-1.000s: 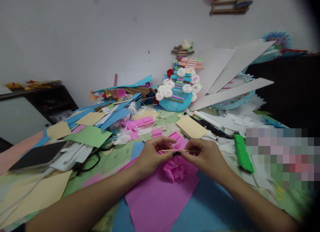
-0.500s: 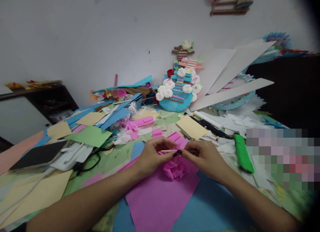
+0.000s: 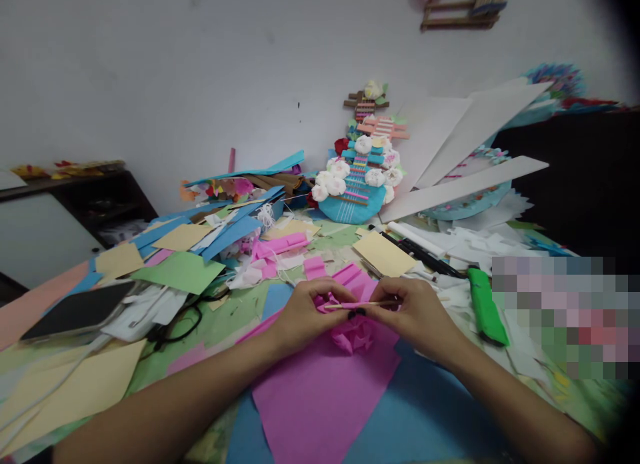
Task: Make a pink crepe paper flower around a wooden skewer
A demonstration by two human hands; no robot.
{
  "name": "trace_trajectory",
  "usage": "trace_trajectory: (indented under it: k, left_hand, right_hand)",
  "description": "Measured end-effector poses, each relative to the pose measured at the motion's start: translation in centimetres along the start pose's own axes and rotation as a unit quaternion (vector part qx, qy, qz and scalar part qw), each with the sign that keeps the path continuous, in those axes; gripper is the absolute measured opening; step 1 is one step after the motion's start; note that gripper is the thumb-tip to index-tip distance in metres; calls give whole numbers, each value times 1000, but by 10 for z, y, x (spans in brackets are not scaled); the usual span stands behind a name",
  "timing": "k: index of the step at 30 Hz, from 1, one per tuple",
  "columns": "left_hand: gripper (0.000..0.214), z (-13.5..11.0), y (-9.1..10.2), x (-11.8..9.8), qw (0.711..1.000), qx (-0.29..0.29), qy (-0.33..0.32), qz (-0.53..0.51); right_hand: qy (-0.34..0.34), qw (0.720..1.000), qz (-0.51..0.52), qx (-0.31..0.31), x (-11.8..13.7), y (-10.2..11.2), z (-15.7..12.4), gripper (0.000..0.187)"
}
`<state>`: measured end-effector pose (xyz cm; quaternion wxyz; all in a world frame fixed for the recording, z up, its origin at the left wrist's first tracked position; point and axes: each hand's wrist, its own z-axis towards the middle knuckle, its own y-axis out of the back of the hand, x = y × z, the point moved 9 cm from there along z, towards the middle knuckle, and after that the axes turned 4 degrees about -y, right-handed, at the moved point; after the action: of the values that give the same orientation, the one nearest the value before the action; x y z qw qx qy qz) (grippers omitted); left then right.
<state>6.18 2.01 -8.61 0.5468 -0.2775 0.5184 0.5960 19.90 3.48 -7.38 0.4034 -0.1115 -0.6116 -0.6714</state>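
My left hand [image 3: 311, 315] and my right hand [image 3: 415, 312] meet at the middle, thumbs nearly touching, both closed around a thin wooden stick [image 3: 336, 307]. The stick lies roughly level, with pink paper against it. Just below hangs a crumpled pink paper flower [image 3: 353, 337] with folded petals; the thumbs hide its top. Whether the flower is joined to the paper at the stick, I cannot tell. Under the hands lies a pink paper sheet [image 3: 325, 397], on top of a blue sheet [image 3: 430, 411].
A green box cutter [image 3: 486, 311] lies to the right. Cream cards [image 3: 384, 253], pink scraps [image 3: 280, 245] and white paper scraps cover the far part. On the left are a dark flat device [image 3: 75, 312] and a white cable. Against the wall stands a blue guitar-shaped paper craft [image 3: 353, 207].
The stick has turned slightly and pink paper now shows along it. My fingers have shifted a little, and the pink flower has turned and is more covered by my thumbs.
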Motion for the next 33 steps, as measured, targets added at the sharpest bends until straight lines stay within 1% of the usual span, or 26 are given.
trace_trajectory:
  k: [7, 11, 13, 17, 20, 26, 33]
  left_hand:
    - [14, -1, -4, -3, 999, 29, -7, 17]
    - [11, -1, -2, -7, 999, 19, -29, 27]
    - [11, -1, -2, -7, 999, 21, -41, 26]
    - [11, -1, 0, -5, 998, 23, -47, 37]
    - [11, 0, 0, -5, 998, 23, -44, 38]
    - [10, 0, -1, -4, 999, 9, -38, 26]
    - [9, -1, 5, -6, 999, -13, -47, 17]
  right_hand:
    - [-12, 1000, 19, 9, -1, -2, -1, 25]
    - [-20, 999, 24, 10, -3, -2, 0, 26]
    - [-12, 1000, 19, 15, -2, -2, 0, 27]
    - [29, 998, -46, 44, 5, -4, 0, 30]
    - [47, 994, -85, 44, 8, -3, 0, 31]
    - [43, 997, -40, 49, 8, -3, 0, 35]
    - [39, 996, -77, 35, 8, 1, 1, 41]
